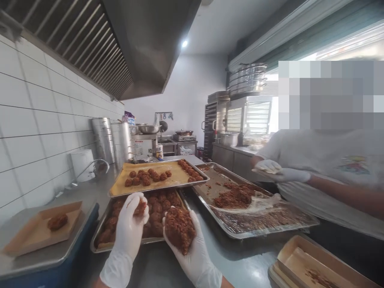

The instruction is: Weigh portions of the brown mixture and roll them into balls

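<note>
Both of my hands wear white gloves and are up over the trays. A small lump of reddish-brown shredded filling is pinched in the curled fingers of my left hand. A larger lump of the same filling rests in the cupped palm of my right hand, fingers wrapped round its sides. Behind them, a metal tray of packed filling balls is partly hidden by my hands. On a paper-lined tray set over its far part lie several more balls.
At the right, a large tray holds loose filling partly under plastic wrap. A paper box with one lump stands left; another paper box with crumbs stands right. A gloved co-worker handles something pale across the counter.
</note>
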Available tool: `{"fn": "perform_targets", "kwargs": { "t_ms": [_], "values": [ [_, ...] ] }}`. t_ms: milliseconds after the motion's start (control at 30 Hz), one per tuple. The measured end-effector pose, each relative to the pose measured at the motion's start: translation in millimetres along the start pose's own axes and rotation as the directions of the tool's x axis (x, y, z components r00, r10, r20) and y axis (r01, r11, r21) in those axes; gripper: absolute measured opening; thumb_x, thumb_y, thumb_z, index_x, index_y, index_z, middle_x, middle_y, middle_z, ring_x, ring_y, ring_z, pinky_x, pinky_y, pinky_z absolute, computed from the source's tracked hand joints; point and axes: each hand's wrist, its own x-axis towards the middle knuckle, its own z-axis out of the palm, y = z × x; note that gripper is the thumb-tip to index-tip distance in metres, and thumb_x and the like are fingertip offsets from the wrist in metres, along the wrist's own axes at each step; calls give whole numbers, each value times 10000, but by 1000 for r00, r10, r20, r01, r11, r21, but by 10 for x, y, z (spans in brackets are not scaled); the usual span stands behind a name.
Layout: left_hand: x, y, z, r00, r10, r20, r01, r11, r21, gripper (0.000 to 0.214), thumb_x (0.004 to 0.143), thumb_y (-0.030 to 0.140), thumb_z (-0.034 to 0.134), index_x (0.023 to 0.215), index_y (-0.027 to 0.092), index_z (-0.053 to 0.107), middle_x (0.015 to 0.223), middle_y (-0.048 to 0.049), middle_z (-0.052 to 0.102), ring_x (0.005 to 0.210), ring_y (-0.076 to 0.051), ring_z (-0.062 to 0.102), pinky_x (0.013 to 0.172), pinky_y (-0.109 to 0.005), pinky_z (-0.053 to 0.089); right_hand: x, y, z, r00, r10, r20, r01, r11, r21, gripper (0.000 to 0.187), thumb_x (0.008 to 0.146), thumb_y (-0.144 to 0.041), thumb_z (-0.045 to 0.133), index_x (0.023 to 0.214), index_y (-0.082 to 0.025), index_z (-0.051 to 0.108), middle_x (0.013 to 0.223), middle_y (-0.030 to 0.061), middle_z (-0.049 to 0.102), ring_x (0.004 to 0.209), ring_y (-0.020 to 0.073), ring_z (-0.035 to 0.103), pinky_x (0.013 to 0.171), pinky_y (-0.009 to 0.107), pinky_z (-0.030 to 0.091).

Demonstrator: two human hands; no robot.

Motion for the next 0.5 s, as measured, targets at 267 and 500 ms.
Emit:
{"fn": "perform_targets", "kwargs": {
  "t_ms": [267,500],
  "values": [
    [-22,1005,-406,994,-1,110,-78,692,718,364,879,374,645,1216,241,676,1059,-63,643,810,-180,647,818,-323,508,6,28,-13,989,147,-1,-147,989,-6,596,894,-406,711,1422,-167,574,1279,160,721,1118,331,717,879,471,636],
    [370,2097,-1316,989,142,49,-3,-311,950,423,869,337,642,1283,250,642,1255,-99,707,1133,-288,643,988,-390,448,-30,64,48,986,158,-52,-160,987,-32,621,898,-363,695,1468,-181,528,1224,144,747,1017,321,750,817,470,658]
  ]
}}
